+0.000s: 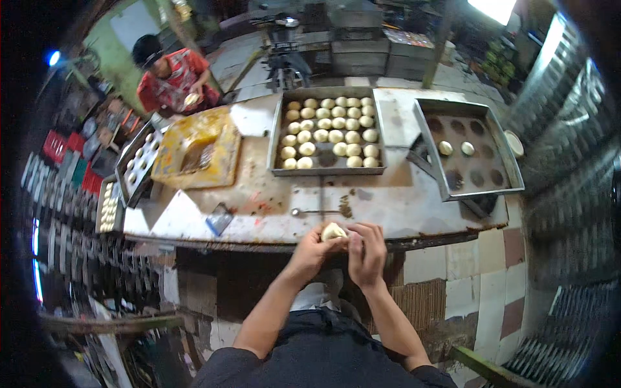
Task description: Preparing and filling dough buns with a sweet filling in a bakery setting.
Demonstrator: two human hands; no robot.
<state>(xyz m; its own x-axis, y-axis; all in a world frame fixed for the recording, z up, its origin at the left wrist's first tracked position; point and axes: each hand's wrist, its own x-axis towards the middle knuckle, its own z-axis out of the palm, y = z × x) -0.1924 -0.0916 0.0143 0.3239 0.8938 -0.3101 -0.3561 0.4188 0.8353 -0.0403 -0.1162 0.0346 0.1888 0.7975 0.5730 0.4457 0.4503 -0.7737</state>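
By table edge — left fingers hold dough.

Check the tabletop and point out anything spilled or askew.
Loose brownish crumbs lie on the tabletop by one end of the spoon-like tool, apparently spilled; reddish specks are scattered farther left. The right-hand tray sits slanted, unlike the squarer middle tray, though the fisheye lens may exaggerate that.

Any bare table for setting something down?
Yes: table between the crumb pile and right tray; also between right tray and middle tray. Crowded: middle tray, mostly filled with dough balls, and the left end around the yellow tub.
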